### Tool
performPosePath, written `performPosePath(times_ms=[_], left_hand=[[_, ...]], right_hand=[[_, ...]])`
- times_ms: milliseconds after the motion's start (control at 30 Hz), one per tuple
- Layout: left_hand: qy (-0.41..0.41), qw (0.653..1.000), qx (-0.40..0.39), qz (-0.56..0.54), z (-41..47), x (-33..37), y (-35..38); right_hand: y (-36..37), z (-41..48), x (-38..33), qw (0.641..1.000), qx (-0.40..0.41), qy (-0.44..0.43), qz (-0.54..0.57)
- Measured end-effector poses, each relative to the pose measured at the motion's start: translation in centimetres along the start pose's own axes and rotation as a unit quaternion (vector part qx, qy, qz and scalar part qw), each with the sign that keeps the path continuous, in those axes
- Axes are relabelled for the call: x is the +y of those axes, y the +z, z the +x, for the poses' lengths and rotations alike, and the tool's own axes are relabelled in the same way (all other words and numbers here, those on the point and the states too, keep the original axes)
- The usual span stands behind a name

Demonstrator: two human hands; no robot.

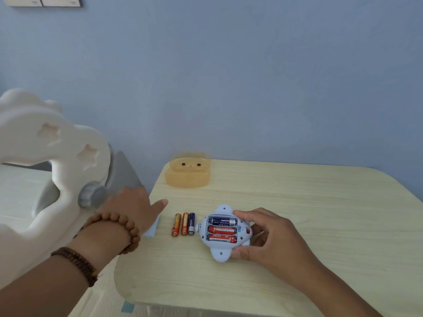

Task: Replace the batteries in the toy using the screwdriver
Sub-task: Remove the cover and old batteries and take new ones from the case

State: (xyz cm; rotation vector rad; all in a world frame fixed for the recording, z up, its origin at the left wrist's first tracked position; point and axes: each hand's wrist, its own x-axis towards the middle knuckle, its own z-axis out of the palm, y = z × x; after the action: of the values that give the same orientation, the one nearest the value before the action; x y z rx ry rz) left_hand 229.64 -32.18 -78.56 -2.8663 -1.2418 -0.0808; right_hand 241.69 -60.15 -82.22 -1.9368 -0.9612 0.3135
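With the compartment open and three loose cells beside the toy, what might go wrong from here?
1. The three loose batteries lie unrestrained on the table near the left hand; a brush might roll them.
2. The toy already holds three cells, so old and new ones could get mixed up.
3. The right hand grips only the toy's right side, so it may pivot. No screwdriver is visible.

A plain blue wall point(229, 76) rises behind a pale wood-grain table point(297, 202) with rounded corners. A white moulded plastic piece of furniture point(45, 156) stands at left, in soft, even light.
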Motion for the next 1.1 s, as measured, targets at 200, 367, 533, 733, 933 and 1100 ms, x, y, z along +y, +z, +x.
performPosePath(times_ms=[200,367,533,733,933,1100], left_hand=[[0.189,0.966,0.122,-0.131,-4.6,5.9,-3.1],[0.254,0.936,0.044,-0.239,-5.0,8.3,-1.4],[0.264,0.917,0.035,-0.296,-5.1,9.6,0.1],[0.24,0.907,0.013,-0.346,-5.1,11.0,0.9],[0.231,0.899,-0.002,-0.371,-5.3,11.4,1.2],[0.24,0.891,-0.011,-0.385,-5.4,11.2,1.1]], right_hand=[[0.1,0.1,-0.1,1.0,-0.004,0.005,-0.006],[0.2,0.0,-0.3,1.0,0.005,-0.004,-0.005],[0.4,0.0,-0.1,1.0,0.008,0.003,0.001],[0.4,-0.1,0.0,1.0,0.009,-0.002,-0.013],[0.5,0.2,-0.1,1.0,0.004,-0.016,-0.015],[0.5,0.2,-0.3,1.0,-0.001,-0.019,-0.013]])
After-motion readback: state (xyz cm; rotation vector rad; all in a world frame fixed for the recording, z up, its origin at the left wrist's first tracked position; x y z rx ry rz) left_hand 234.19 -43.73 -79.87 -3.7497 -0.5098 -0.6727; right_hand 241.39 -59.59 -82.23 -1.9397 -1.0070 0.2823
